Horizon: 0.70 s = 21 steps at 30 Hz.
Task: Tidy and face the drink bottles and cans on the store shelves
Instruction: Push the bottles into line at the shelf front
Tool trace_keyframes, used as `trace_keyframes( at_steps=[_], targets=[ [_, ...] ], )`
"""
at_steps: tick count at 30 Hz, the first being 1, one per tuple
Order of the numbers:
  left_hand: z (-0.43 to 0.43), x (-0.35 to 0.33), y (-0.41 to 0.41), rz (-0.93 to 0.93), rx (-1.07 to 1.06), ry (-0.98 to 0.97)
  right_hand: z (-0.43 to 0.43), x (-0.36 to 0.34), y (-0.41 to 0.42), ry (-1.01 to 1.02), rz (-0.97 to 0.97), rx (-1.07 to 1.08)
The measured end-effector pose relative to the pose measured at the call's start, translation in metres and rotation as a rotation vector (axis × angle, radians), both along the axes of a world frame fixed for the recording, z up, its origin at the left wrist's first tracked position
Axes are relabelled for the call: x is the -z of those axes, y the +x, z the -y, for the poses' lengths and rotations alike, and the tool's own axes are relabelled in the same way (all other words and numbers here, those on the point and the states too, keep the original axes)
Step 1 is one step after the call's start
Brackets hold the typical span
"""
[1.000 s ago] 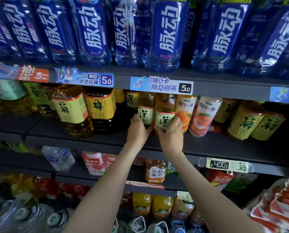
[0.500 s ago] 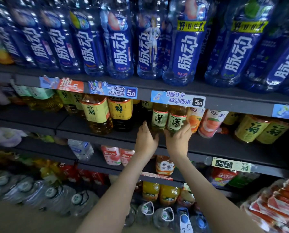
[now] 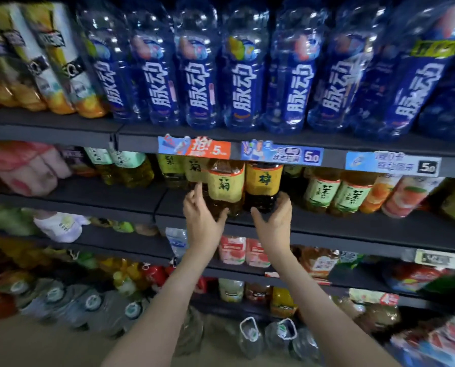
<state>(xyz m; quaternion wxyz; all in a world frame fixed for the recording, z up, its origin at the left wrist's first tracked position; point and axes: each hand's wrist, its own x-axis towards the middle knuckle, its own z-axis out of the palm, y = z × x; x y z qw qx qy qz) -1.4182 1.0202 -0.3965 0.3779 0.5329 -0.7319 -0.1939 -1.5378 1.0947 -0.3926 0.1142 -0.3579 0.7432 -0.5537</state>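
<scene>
The dark shelving (image 3: 62,127) filled the whole view, its tiers crowded with drinks. Along the top tier stood a row of tall blue bottles (image 3: 202,88) of clear liquid, their white-lettered labels facing out, with tilted yellow-and-white bottles (image 3: 59,75) of orange drink to their left. Near the floor lay a blurred bank of large water jugs (image 3: 88,305) with white caps. On the tier below the blue row, two broad tea bottles stood side by side at the front edge, touching. The amber bottle (image 3: 226,186) wore a pale yellow label over golden-brown liquid. To its right, the dark bottle (image 3: 263,184) wore a deeper yellow label over near-black liquid. To their right stood two slimmer green-label bottles (image 3: 336,193) of amber tea, then two juice bottles (image 3: 391,193) printed with orange and peach fruit. The left hand (image 3: 202,218) was spread loosely at the amber bottle's left flank, fingers raised and nearly straight, its thumb against the bottle's lower front. The right hand (image 3: 274,221) cupped the dark bottle's base, fingers curled round its right side and thumb reaching across the front. Motion blur hid how firmly either pressed. Blue and orange price tags (image 3: 281,156) reading 5.0 hung on the shelf edge just above both bottles.
</scene>
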Motion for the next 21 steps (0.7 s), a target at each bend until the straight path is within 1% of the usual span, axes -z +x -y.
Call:
trace_keyframes(
  at_steps=[3, 5, 7, 10, 13, 17, 19, 21],
  targets=[
    [0.013, 0.007, 0.005, 0.103, 0.225, -0.074, 0.026, -0.005, 0.014, -0.035, -0.006, 0.163],
    [0.019, 0.013, 0.002, 0.122, 0.311, -0.116, 0.041, -0.004, 0.012, -0.075, -0.045, 0.189],
    [0.029, 0.02, -0.001, 0.119, 0.341, -0.185, 0.052, 0.002, 0.003, -0.112, -0.066, 0.172],
    [0.038, 0.029, -0.004, 0.096, 0.338, -0.257, 0.06, 0.011, -0.007, -0.119, -0.071, 0.174],
    [0.044, 0.036, -0.007, 0.083, 0.313, -0.316, 0.067, 0.021, -0.013, -0.118, -0.122, 0.211],
    [0.054, 0.039, -0.018, 0.095, 0.303, -0.313, 0.077, 0.025, -0.02, -0.058, -0.159, 0.27],
    [0.059, 0.041, -0.024, 0.122, 0.246, -0.351, 0.078, 0.026, -0.022, -0.038, -0.189, 0.303],
    [0.065, 0.045, -0.029, 0.189, 0.127, -0.471, 0.077, 0.028, -0.024, -0.022, -0.236, 0.315]
  ],
)
